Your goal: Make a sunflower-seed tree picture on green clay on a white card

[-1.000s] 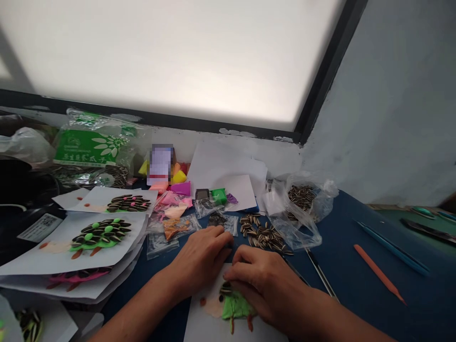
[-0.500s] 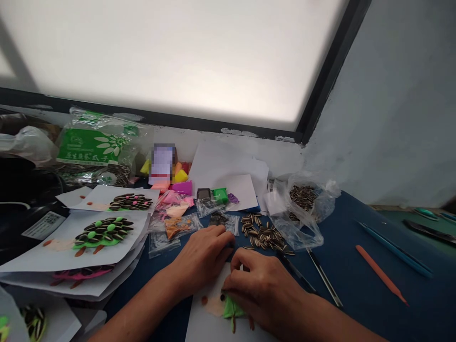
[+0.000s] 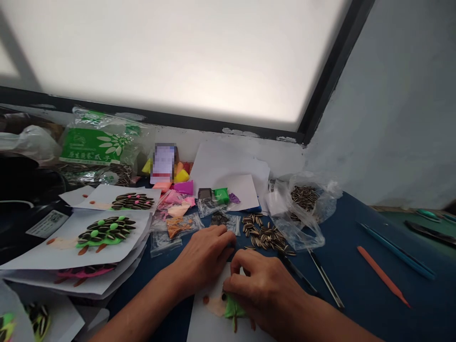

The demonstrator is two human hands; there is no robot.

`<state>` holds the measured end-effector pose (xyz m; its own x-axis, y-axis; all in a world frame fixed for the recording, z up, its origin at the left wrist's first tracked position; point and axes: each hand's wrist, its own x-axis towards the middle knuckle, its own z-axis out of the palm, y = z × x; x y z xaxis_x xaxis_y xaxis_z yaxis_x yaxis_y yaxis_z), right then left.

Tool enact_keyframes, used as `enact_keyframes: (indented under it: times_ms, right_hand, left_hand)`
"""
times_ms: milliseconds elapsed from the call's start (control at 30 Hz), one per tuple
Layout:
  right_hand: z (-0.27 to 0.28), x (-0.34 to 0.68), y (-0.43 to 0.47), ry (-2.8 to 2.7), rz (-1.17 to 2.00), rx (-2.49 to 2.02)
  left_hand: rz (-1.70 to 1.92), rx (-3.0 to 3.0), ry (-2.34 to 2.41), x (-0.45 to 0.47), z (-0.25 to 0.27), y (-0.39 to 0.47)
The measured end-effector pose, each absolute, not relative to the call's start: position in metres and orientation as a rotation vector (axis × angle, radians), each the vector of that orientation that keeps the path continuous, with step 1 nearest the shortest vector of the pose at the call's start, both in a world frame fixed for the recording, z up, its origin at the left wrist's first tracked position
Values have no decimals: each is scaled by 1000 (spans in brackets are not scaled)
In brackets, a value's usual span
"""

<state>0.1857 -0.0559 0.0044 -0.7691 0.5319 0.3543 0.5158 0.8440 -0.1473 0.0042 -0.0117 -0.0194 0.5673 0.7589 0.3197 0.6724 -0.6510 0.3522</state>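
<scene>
On a white sheet of paper (image 3: 203, 327) lies a clay animal with a peach head (image 3: 215, 306), a brown nose, a black eye and a green body (image 3: 233, 308) with brown legs. My right hand (image 3: 261, 282) is pinched over the green body, thumb and forefinger together at the black eye; whatever is between the fingertips is hidden. My left hand (image 3: 208, 249) rests at the paper's upper edge with its fingers curled down, their tips hidden. Loose sunflower seeds (image 3: 267, 235) lie just beyond my right hand.
Finished seed-and-clay pictures (image 3: 107, 232) are stacked at left. Clay packets (image 3: 178, 225) and a green seed bag (image 3: 96, 147) stand behind. At right are a plastic bag of seeds (image 3: 304, 197), pens (image 3: 326, 278), an orange tool (image 3: 383, 275) and blue tweezers (image 3: 395, 249).
The whole view has shifted very slightly. Both hands keep nearly the same pose over the paper.
</scene>
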Motion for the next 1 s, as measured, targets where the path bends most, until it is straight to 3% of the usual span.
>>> enact_keyframes:
  times_ms: [1000]
  right_hand:
    - [-6,181,-57,-2597,-94,-717]
  left_hand:
    - [649,2588,1222,5,-19,-12]
